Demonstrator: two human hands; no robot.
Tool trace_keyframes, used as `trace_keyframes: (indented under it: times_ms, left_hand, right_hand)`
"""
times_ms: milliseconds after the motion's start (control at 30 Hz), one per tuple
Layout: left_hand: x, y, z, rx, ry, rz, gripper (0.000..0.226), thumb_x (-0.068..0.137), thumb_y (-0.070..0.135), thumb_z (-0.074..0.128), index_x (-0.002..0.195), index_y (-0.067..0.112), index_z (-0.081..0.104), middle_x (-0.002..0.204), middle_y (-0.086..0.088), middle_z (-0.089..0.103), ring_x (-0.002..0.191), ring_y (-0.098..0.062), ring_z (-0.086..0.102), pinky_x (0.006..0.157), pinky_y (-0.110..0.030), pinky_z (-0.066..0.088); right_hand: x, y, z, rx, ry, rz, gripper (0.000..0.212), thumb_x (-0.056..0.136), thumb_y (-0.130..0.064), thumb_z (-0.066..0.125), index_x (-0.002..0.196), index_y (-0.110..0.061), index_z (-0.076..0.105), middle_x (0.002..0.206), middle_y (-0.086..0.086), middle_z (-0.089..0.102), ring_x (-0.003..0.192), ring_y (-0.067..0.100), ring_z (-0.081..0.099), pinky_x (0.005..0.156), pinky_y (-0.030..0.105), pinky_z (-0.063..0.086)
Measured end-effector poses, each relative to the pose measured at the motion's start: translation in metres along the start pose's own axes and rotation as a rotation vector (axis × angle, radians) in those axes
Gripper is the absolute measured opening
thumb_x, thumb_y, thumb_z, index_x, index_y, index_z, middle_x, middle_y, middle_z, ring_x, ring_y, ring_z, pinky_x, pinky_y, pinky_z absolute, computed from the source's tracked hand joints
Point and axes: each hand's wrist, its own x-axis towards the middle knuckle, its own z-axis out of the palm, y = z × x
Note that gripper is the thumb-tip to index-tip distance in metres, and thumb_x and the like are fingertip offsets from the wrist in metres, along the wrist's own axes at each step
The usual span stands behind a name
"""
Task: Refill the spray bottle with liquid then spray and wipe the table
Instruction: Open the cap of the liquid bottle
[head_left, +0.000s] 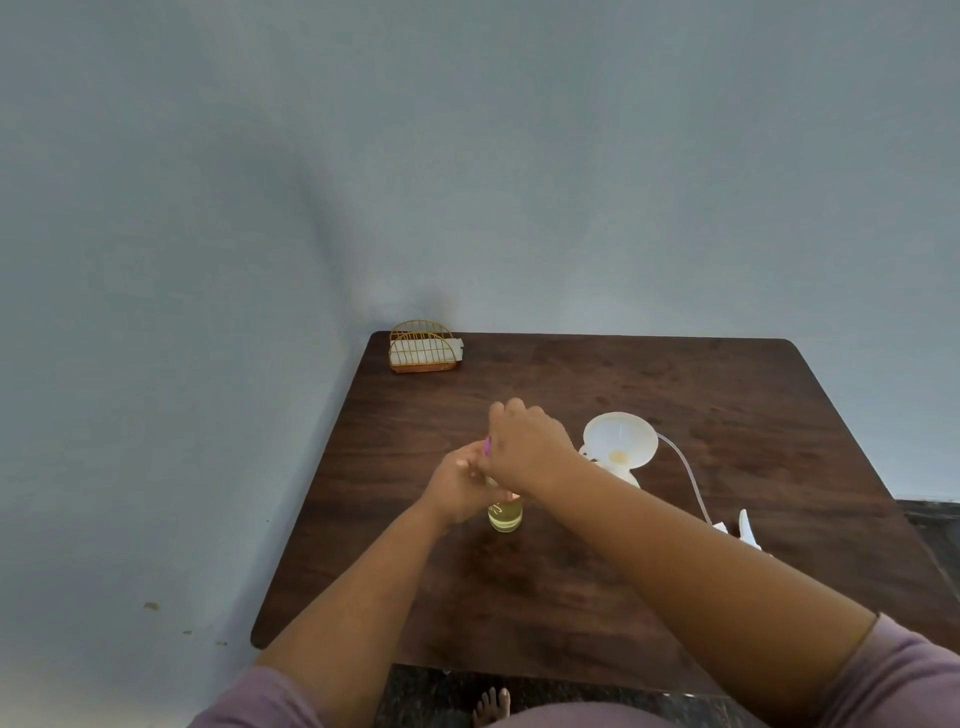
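- At the far left corner of the dark brown wooden desk (675, 395) stands a small golden wire holder with white paper napkins (423, 347). It is well apart from both hands, and I judge it will serve for the wiping later.
- The person's left hand (460, 486) comes next. Its fingers are curled around the upper part of the clear plastic bottle with yellow-green liquid (505, 516) and keep it upright on the desk, near the middle.
- The long axis of the bottle is vertical. Only its lower part shows under the hands; the neck is hidden.
- The right hand (524, 447) is directly above the bottle's top, touching the left hand. Its fingers are bent down over something with a small pink-purple piece (488, 446) at the edge. I cannot tell what this piece is, nor how firmly the fingers hold it.
- So the mouth of the bottle lies straight below the right fingers, and the coming move, I think, turns around this vertical line: a twist or a lift along it.
- Just beside, on the right, is a white plastic funnel (619, 441), tilted, with its wide mouth towards us.
- Further right lies the white spray head with its thin clear tube (688, 480), not on the bottle. The right hand is the nearer one to it.
- The refill step seems not yet finished.
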Motion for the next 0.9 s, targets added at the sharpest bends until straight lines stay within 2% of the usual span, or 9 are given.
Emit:
trace_keyframes:
  times_ms: [100,267,367,433,533,600,667,767,900]
  left_hand:
    - [0.0,0.0,0.001,-0.026,-0.01,-0.033,0.042,0.072,0.0,0.081,0.101,0.023,0.06,0.09,0.015,0.064,0.083,-0.001,0.061,0.066,-0.006,0.047]
    - [0.0,-0.001,0.001,-0.067,-0.025,-0.062,0.048,0.074,0.002,0.081,0.118,0.006,0.062,0.098,0.006,0.067,0.085,0.003,0.063,0.067,-0.005,0.047]
    - [0.0,-0.001,0.0,-0.073,-0.018,-0.065,0.046,0.074,0.004,0.081,0.115,0.01,0.063,0.096,0.009,0.067,0.083,0.006,0.062,0.069,-0.006,0.047]
    - [0.0,-0.002,0.0,-0.05,-0.01,-0.055,0.045,0.073,0.006,0.082,0.114,0.013,0.064,0.096,0.01,0.069,0.084,0.006,0.064,0.073,-0.012,0.047]
    - [-0.001,-0.001,0.0,-0.057,0.003,-0.058,0.043,0.073,0.0,0.081,0.111,0.01,0.064,0.093,0.008,0.07,0.083,0.003,0.067,0.068,-0.009,0.048]
    - [-0.001,-0.001,0.001,-0.034,0.014,-0.049,0.043,0.072,0.0,0.081,0.11,0.012,0.064,0.094,0.007,0.07,0.087,-0.005,0.066,0.067,-0.007,0.048]
    - [-0.001,0.001,0.001,-0.041,0.01,-0.059,0.042,0.073,0.0,0.08,0.109,0.012,0.063,0.092,0.01,0.067,0.084,0.0,0.063,0.065,-0.005,0.047]
    - [0.001,0.001,0.001,0.0,-0.01,-0.051,0.04,0.074,0.006,0.081,0.11,0.012,0.064,0.091,0.012,0.065,0.086,-0.001,0.062,0.066,-0.002,0.045]
    - [0.003,-0.003,0.003,0.04,0.031,-0.072,0.045,0.073,0.009,0.082,0.113,0.011,0.063,0.098,0.005,0.066,0.095,-0.01,0.062,0.071,-0.006,0.047]
  right_hand:
    - [0.003,0.003,-0.003,0.013,-0.13,-0.009,0.037,0.091,-0.031,0.059,0.121,-0.013,0.045,0.116,0.009,0.056,0.093,0.022,0.055,0.072,0.032,0.044]
    - [0.009,0.013,-0.016,-0.051,-0.272,-0.245,0.06,0.079,-0.004,0.07,0.128,-0.029,0.043,0.124,0.005,0.036,0.113,0.027,0.042,0.089,0.039,0.049]
    - [0.007,0.013,-0.017,0.087,-0.263,-0.257,0.063,0.079,-0.009,0.071,0.128,-0.034,0.04,0.13,0.002,0.032,0.117,0.024,0.037,0.093,0.042,0.049]
    - [0.005,0.009,-0.015,0.133,-0.154,-0.199,0.053,0.084,-0.026,0.068,0.129,-0.028,0.04,0.129,0.004,0.036,0.115,0.025,0.042,0.091,0.039,0.049]
    - [0.001,0.003,-0.01,0.052,0.015,-0.024,0.039,0.091,-0.039,0.057,0.12,-0.014,0.048,0.107,0.006,0.05,0.097,0.024,0.055,0.072,0.031,0.042]
    - [0.0,0.0,-0.008,0.084,-0.039,0.024,0.035,0.092,-0.037,0.056,0.116,-0.012,0.053,0.096,0.002,0.054,0.085,0.019,0.055,0.069,0.03,0.042]
    - [0.0,0.0,-0.011,0.032,-0.126,-0.067,0.034,0.092,-0.028,0.058,0.121,-0.014,0.05,0.109,0.004,0.055,0.095,0.022,0.055,0.075,0.032,0.047]
    - [0.001,0.002,-0.02,-0.149,-0.234,-0.263,0.049,0.084,-0.013,0.066,0.128,-0.027,0.048,0.128,0.007,0.038,0.117,0.027,0.041,0.092,0.041,0.045]
    - [-0.002,0.0,-0.019,-0.2,-0.141,-0.31,0.06,0.078,-0.021,0.071,0.13,-0.031,0.044,0.141,0.007,0.026,0.126,0.03,0.03,0.099,0.047,0.04]
